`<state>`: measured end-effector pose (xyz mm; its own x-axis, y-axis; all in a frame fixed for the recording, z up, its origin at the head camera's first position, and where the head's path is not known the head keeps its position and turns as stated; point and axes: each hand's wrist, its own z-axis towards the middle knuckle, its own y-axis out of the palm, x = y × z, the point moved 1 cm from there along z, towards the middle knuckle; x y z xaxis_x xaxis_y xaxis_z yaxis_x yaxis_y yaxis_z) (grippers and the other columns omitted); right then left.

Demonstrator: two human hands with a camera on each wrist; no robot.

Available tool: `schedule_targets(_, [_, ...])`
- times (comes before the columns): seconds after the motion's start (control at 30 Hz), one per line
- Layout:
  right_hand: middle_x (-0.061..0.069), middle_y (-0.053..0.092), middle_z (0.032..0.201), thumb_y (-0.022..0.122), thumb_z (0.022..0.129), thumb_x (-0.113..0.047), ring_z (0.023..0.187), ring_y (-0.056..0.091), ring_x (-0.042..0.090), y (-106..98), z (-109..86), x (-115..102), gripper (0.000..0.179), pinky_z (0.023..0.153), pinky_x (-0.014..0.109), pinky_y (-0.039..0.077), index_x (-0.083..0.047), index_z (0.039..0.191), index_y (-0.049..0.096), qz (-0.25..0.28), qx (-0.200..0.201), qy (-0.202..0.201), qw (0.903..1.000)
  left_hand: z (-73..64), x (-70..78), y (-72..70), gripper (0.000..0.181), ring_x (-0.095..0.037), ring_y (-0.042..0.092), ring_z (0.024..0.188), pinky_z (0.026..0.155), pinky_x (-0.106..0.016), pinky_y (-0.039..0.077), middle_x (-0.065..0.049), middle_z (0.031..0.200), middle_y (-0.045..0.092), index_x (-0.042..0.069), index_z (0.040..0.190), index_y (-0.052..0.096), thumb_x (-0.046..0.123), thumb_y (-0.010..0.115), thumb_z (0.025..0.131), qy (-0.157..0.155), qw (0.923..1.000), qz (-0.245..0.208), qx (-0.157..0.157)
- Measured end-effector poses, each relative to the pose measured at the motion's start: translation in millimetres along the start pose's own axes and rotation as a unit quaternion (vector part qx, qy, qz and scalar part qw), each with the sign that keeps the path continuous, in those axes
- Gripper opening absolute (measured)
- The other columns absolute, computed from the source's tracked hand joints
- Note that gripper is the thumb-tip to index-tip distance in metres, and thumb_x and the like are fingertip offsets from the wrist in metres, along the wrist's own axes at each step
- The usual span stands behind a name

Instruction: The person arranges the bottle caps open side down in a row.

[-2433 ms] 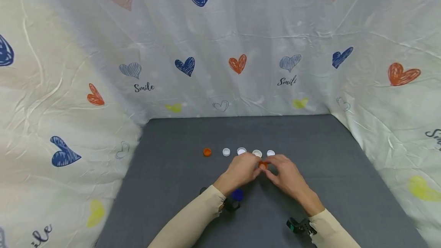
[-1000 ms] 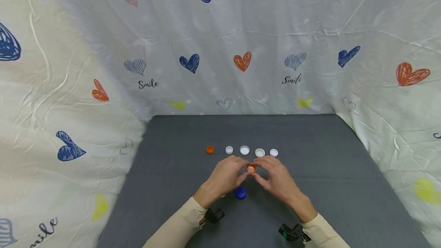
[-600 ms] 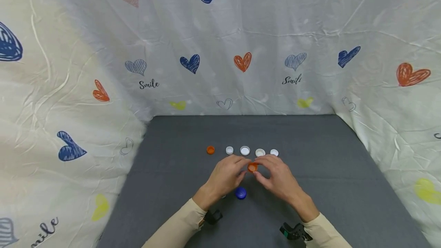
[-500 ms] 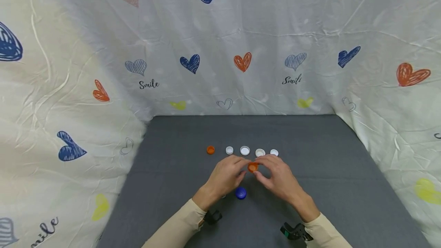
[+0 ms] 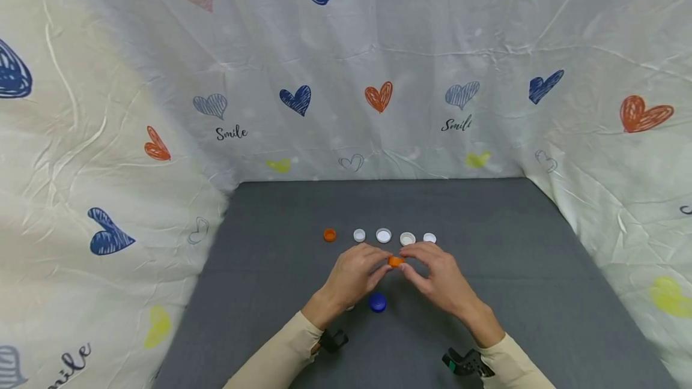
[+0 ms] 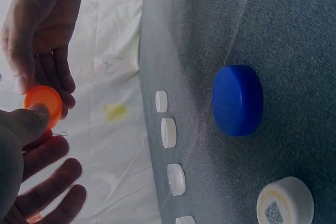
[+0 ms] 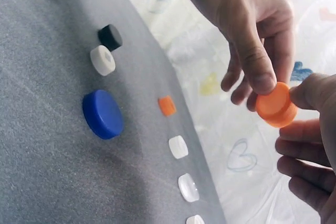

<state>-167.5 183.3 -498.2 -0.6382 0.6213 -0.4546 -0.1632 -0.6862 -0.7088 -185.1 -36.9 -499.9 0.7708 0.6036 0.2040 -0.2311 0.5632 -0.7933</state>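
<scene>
An orange bottle cap (image 5: 396, 262) is held in the air between both hands, above the table. My left hand (image 5: 354, 276) pinches it from the left, its thumb on the cap's flat face in the right wrist view. From the other side my right hand (image 5: 440, 275) pinches the cap's edge between thumb and fingers. Below the hands, on the table, lies a blue cap (image 7: 103, 114). Beside it are a white cap with a printed mark (image 6: 285, 203) and a black cap (image 7: 110, 37); the left arm mostly hides these two in the head view.
Behind the hands, a row of caps runs across the dark grey table (image 5: 270, 215): an orange cap (image 5: 330, 235) at the left end, then several white caps (image 5: 383, 235). A white curtain with printed hearts (image 5: 324, 137) stands around the table's back and sides.
Both hands have brought the orange cap slightly left and nearer, away from the row. The cap has turned: its hollow inside faced the head camera, and now its side does.
</scene>
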Motion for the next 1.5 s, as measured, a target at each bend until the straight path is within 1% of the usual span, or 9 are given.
schedule_targets(0.17, [0.001, 0.071, 0.116, 0.083, 0.082, -0.020, 0.111, 0.064, 0.019, -1.8, 1.2, 0.7, 0.034, 0.095, 0.042, 0.051, -0.015, 0.114, 0.073, -0.016, 0.015, -0.027, 0.9994, -0.5, -1.2, 0.3, 0.020, -0.009, 0.068, 0.089, 0.077, -0.028, 0.056, 0.006, 0.098, 0.075, 0.016, 0.107, 0.076, 0.029, 0.075, 0.092, -0.061, 0.9976, -0.019, -0.028])
schedule_targets(0.33, [0.003, 0.069, 0.121, 0.086, 0.077, -0.015, 0.114, 0.062, 0.022, -0.9, -0.7, 1.0, 0.044, 0.098, 0.037, 0.048, -0.011, 0.118, 0.072, -0.032, 0.010, -0.049, 0.9982, -0.9, -4.0, 2.0, 0.019, -0.007, 0.069, 0.083, 0.073, -0.022, 0.055, 0.007, 0.094, 0.075, 0.017, 0.104, 0.077, 0.032, 0.073, 0.093, -0.122, 0.9885, -0.068, -0.058])
schedule_targets(0.6, [0.003, 0.068, 0.122, 0.089, 0.072, -0.008, 0.117, 0.061, 0.023, 3.4, -1.6, -2.1, 0.051, 0.099, 0.041, 0.049, -0.011, 0.120, 0.072, -0.036, 0.001, -0.075, 0.9965, 2.5, -4.3, 3.9, 0.015, 0.002, 0.066, 0.069, 0.064, -0.013, 0.053, 0.010, 0.082, 0.074, 0.017, 0.096, 0.078, 0.029, 0.070, 0.094, -0.183, 0.9520, -0.225, -0.099])
schedule_targets(0.77, [0.003, 0.070, 0.119, 0.087, 0.076, -0.014, 0.114, 0.062, 0.024, 3.0, -2.1, -2.8, 0.043, 0.098, 0.046, 0.050, -0.010, 0.116, 0.073, -0.040, 0.002, -0.077, 0.9963, 2.6, -4.1, 2.7, 0.019, -0.001, 0.068, 0.070, 0.064, -0.012, 0.053, 0.008, 0.085, 0.075, 0.015, 0.099, 0.078, 0.030, 0.068, 0.095, -0.202, 0.9391, -0.252, -0.117])
schedule_targets(0.9, [0.003, 0.070, 0.117, 0.086, 0.077, -0.018, 0.113, 0.063, 0.023, 3.3, -3.1, -1.7, 0.040, 0.097, 0.047, 0.050, -0.010, 0.114, 0.074, -0.049, 0.001, -0.073, 0.9961, 1.9, -3.6, 1.1, 0.024, -0.003, 0.070, 0.077, 0.067, -0.020, 0.057, 0.003, 0.093, 0.077, 0.013, 0.109, 0.077, 0.030, 0.067, 0.096, -0.194, 0.9439, -0.248, -0.100])
schedule_targets(1.03, [0.003, 0.071, 0.115, 0.086, 0.077, -0.018, 0.112, 0.064, 0.023, 3.4, -4.9, 0.1, 0.038, 0.096, 0.047, 0.051, -0.009, 0.112, 0.074, -0.056, 0.011, -0.064, 0.9963, 2.4, -1.5, -2.4, 0.026, -0.009, 0.071, 0.084, 0.071, -0.026, 0.059, -0.001, 0.105, 0.076, 0.012, 0.115, 0.075, 0.025, 0.070, 0.092, -0.156, 0.9653, -0.199, -0.067])
schedule_targets(1.17, [0.004, 0.071, 0.115, 0.086, 0.077, -0.018, 0.111, 0.064, 0.024, 2.4, -7.1, 1.2, 0.037, 0.095, 0.048, 0.051, -0.009, 0.111, 0.074, -0.055, 0.014, -0.059, 0.9967, 4.2, 2.3, -3.0, 0.028, -0.012, 0.071, 0.086, 0.073, -0.021, 0.055, 0.001, 0.107, 0.075, 0.014, 0.115, 0.075, 0.023, 0.076, 0.088, -0.097, 0.9849, -0.133, -0.054])
schedule_targets(1.33, [0.004, 0.070, 0.114, 0.085, 0.078, -0.018, 0.111, 0.064, 0.025, -0.6, -9.2, 2.6, 0.037, 0.096, 0.049, 0.050, -0.008, 0.111, 0.074, -0.061, 0.009, -0.061, 0.9962, 9.0, 8.1, 1.6, 0.029, -0.011, 0.069, 0.088, 0.077, -0.024, 0.055, 0.004, 0.104, 0.076, 0.016, 0.114, 0.075, 0.026, 0.079, 0.087, -0.058, 0.9936, -0.083, -0.050])
schedule_targets(1.5, [0.002, 0.071, 0.112, 0.085, 0.077, -0.018, 0.109, 0.064, 0.022, -2.4, -15.5, 7.2, 0.035, 0.093, 0.046, 0.051, -0.010, 0.109, 0.074, -0.063, -0.004, -0.048, 0.9968, 12.1, 14.9, 9.2, 0.026, -0.007, 0.068, 0.091, 0.078, -0.025, 0.056, 0.009, 0.102, 0.075, 0.020, 0.112, 0.075, 0.030, 0.079, 0.088, -0.040, 0.9960, -0.031, -0.073])
